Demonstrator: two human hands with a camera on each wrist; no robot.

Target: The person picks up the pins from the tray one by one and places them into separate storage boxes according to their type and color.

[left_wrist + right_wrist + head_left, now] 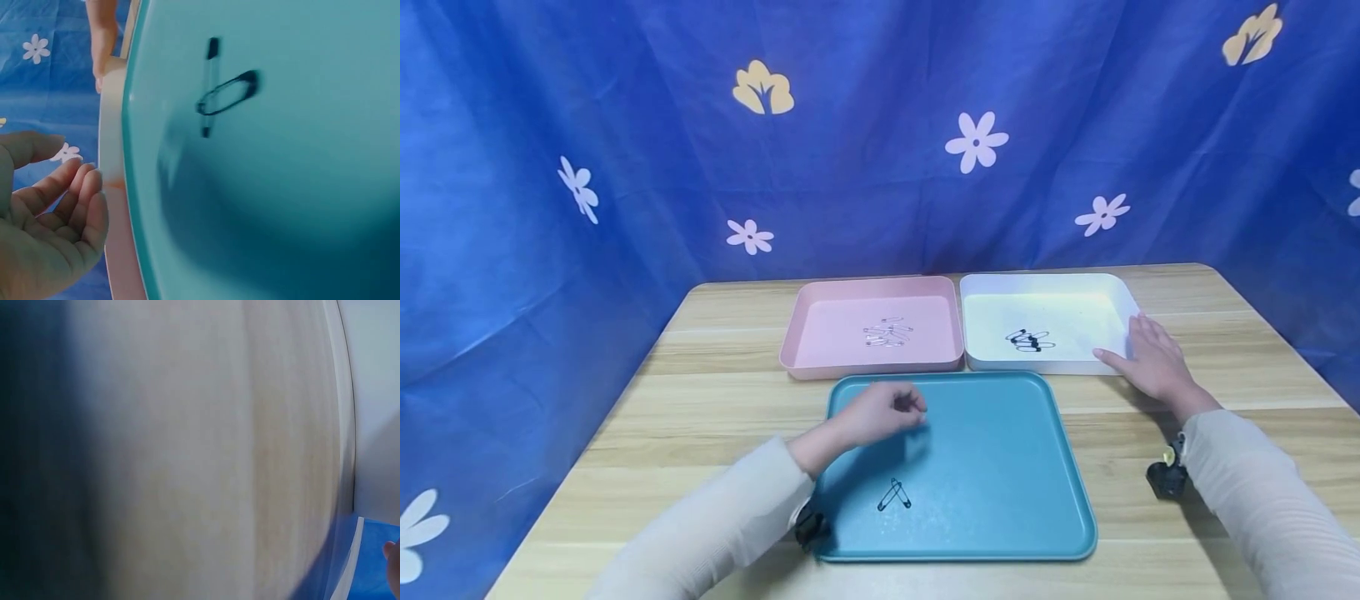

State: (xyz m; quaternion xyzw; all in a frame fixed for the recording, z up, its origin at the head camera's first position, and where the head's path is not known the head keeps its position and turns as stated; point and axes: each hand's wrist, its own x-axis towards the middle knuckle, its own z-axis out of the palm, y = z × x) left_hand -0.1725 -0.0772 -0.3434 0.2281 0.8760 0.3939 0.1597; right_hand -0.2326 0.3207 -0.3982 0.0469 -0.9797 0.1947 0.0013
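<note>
Two dark safety pins [894,495] lie crossed on the teal tray [985,542]. Above the tray's left part hovers my left hand [880,412], fingers loosely bent; in the left wrist view a gap shows between its thumb and fingers, with nothing in it. My right hand [1153,358] rests at the front right corner of the white tray [1075,367], its thumb by the front rim and its fingers along the right side. Several dark-headed safety pins [1030,341] lie in the white tray. The right wrist view shows mostly blurred wood and little of that hand.
Left of the white tray stands a pink tray [820,367] with several silver-looking safety pins [887,332] inside. All three trays sit close together on a wooden table [700,400]. A blue flowered cloth [865,183] hangs behind the table.
</note>
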